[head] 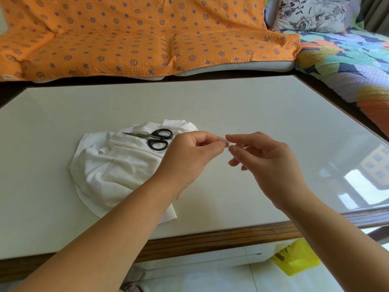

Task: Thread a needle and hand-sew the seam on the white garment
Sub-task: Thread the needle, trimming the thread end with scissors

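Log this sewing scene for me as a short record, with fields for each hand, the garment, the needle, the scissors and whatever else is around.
left hand: raised over the table, thumb and forefinger pinched; what they pinch is too fine to see
right hand: fingertips meet the left hand's
white garment: crumpled on the table
needle: thin dark line on the garment, in neither hand
scissors: black handles, blades closed, on the garment
table: pale top, wooden edge
yellow bag: on the floor

No text is readable (the yellow bag's [299,260] black print blurs).
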Demonstrator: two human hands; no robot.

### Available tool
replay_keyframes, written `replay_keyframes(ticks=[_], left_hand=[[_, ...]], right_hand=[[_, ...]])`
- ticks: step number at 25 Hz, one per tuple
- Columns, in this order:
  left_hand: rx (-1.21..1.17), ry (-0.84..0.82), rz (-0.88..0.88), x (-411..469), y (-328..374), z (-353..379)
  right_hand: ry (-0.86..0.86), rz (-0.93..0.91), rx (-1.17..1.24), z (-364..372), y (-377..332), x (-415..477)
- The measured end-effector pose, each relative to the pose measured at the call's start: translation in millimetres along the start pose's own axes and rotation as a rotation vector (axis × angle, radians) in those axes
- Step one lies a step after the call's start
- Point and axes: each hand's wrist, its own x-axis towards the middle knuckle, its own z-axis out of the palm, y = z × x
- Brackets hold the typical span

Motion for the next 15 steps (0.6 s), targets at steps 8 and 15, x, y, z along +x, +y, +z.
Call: replay_keyframes(ticks=[8,15], left_hand=[[-0.021,-0.026,-0.01,-0.6,3.5,-1.2],[-0.069,-0.029,-0.02,-0.2,6.6,-0.9]], right_hand=[[0.005,-0.059,0.004,-0.1,3.8,1.3],[0.003,-0.094,0.043,-2.4,3.1,2.0]])
